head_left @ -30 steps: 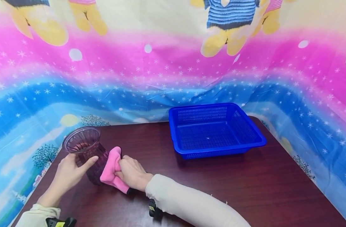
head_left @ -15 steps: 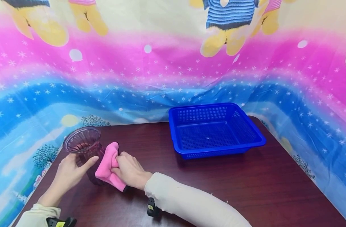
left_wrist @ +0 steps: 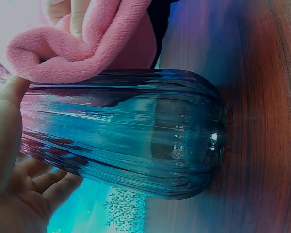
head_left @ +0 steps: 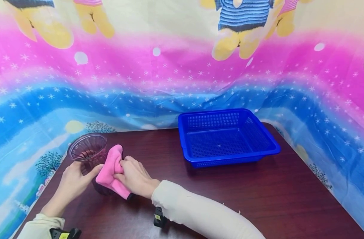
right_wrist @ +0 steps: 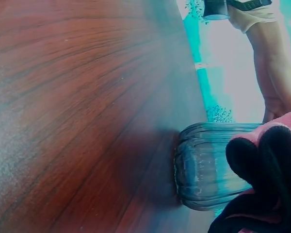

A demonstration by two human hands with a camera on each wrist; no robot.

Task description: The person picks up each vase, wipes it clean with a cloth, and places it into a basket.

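Observation:
A ribbed, purple-tinted glass vase point(head_left: 87, 149) with a flared rim stands at the table's left side, its base on the wood. My left hand point(head_left: 72, 182) grips it below the rim, thumb on the near side and fingers behind. In my right hand point(head_left: 137, 176) is a bunched cleaning cloth point(head_left: 108, 172), pink on one face and black on the other, held against the vase's right side. The left wrist view shows the folded pink cloth point(left_wrist: 92, 53) along the clear ribbed wall point(left_wrist: 136, 131). Black folds point(right_wrist: 262, 165) cover part of the vase in the right wrist view.
A blue plastic basket point(head_left: 228, 159) with mesh walls stands toward the back right of the dark wooden table point(head_left: 247, 196). A patterned fabric backdrop point(head_left: 170, 73) rises behind the table and along both sides.
My right hand and the cloth have shifted left and slightly up, so the cloth covers more of the vase. The left hand and vase stay in place.

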